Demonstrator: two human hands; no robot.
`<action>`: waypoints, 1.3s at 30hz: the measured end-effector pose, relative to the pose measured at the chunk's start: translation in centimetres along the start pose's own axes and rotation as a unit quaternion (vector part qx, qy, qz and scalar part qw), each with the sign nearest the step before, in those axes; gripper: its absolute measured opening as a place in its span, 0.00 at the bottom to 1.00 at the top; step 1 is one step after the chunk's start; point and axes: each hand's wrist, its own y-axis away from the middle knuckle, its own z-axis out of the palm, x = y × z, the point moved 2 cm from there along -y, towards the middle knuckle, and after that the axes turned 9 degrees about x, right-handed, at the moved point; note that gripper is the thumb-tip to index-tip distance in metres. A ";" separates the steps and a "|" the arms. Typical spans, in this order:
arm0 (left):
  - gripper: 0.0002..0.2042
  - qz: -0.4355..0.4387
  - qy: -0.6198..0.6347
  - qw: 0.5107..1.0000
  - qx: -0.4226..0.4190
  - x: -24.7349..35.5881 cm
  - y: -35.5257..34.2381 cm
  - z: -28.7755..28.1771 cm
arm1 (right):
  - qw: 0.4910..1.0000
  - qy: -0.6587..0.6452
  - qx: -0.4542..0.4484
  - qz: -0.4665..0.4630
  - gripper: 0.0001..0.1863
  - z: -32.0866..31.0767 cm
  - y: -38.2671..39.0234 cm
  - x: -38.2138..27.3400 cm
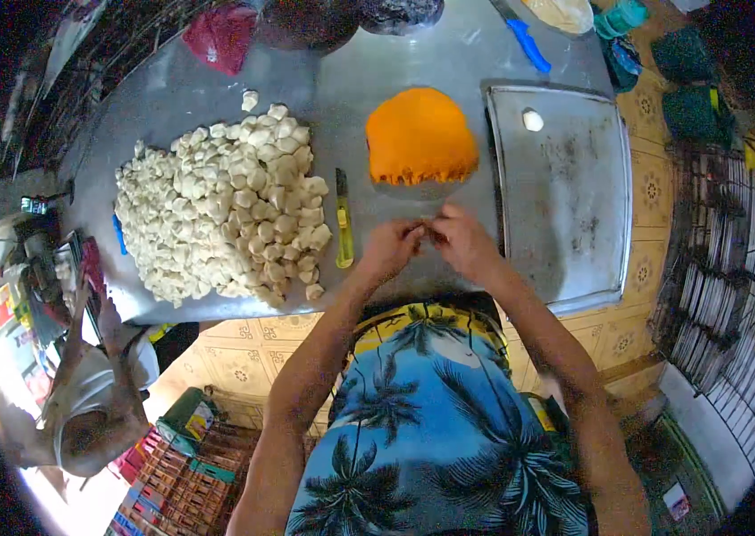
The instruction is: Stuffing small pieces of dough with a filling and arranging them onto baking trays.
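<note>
My left hand (395,246) and my right hand (460,239) meet over the metal table, fingers closed and pinched around something small that I cannot make out. Just beyond them lies an orange mound (420,132) with a crumbly near edge. Left of my left hand is a yellow-handled blade (343,237), lying lengthwise beside a large pile of pale dough pieces (217,205). To the right, a worn metal tray (587,179) holds one small white dough piece (533,120).
Along the table's far side (324,67) are a red bag (217,36), dark round containers (306,20), a blue-handled knife (528,43) and a bowl (556,13). Another person (105,393) is at the lower left, near crates (176,473). Stacked metal racks (726,295) stand at the right.
</note>
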 end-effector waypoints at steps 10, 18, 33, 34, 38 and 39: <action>0.22 0.298 -0.233 0.923 0.066 0.6 1.0 2.4 | 0.951 -0.096 -0.010 0.292 0.12 2.3 3.3 5.7; 0.31 0.285 -0.177 0.931 0.146 -0.8 2.1 2.5 | 0.947 -0.128 0.103 0.277 0.09 2.7 3.3 1.4; 0.24 -0.106 0.363 0.926 -0.021 0.3 -2.1 5.0 | 0.856 -0.399 0.193 0.267 0.19 -0.1 4.2 2.5; 0.24 -0.106 0.362 0.926 0.015 1.0 -2.4 5.5 | 0.906 -0.274 0.203 0.251 0.17 -2.0 3.1 3.4; 0.22 -0.003 0.213 0.976 0.036 1.6 -3.6 5.0 | 0.943 0.094 0.282 0.152 0.15 -10.9 -2.1 7.8; 0.22 -0.004 0.211 0.977 0.032 1.9 -3.5 4.5 | 0.938 0.138 0.280 0.151 0.15 -12.8 -3.3 8.7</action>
